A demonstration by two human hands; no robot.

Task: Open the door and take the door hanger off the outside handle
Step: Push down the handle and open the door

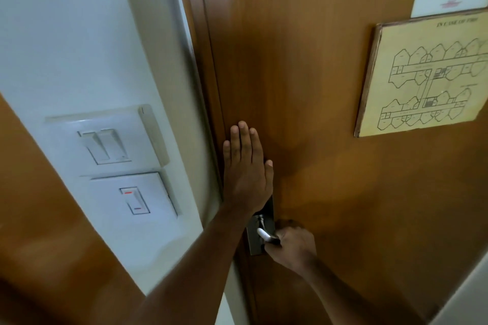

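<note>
Door (317, 113) closed. Left hand (245, 169) pressed flat on it, fingers together. Right hand (293, 248) clenched around handle (265, 235).

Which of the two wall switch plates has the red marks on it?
The lower switch plate: its single rocker shows red marks at top and bottom. The upper plate has two plain white rockers.

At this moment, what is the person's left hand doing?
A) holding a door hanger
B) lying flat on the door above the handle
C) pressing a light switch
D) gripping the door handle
B: the left hand lies open and flat against the door near its edge, just above the handle, which the right hand is gripping.
</note>
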